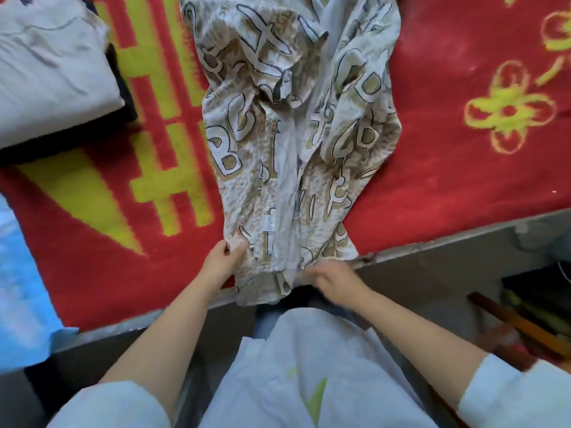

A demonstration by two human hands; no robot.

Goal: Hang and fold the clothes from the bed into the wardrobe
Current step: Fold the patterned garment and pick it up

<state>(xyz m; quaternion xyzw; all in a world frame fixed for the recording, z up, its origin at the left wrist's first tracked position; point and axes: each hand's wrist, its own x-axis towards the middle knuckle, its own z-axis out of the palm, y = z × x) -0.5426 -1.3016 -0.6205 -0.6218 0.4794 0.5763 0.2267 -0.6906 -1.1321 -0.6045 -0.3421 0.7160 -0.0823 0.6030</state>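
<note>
Two hands on one garment, head view only. My left hand [223, 260] pinches the near-left corner of the printed shirt [296, 125], thumb on top of the cloth. My right hand [332, 278] is at the near hem towards the right, fingers curled into the fabric, blurred, so I can't tell for sure how tight that grip is; looks like it holds the hem.

Shirt lies on the bed, long axis running straight away from me, near hem hanging a bit over the bed edge, far end going out of frame at top. Cloth is white/beige w/ big outlined letters, rumpled, a fold bunched up in the middle, small label showing near the hem.

Bed is covered by a red blanket [448, 156] w/ yellow pattern and flower shapes. Folded grey cloth [52, 75] sits at far left on top of sth dark, well apart from the shirt. Blue sheet [21, 273] at left edge. Grey bed frame [432, 245] runs along the near side. Dark clutter at right, on the floor, too blurred to name.
</note>
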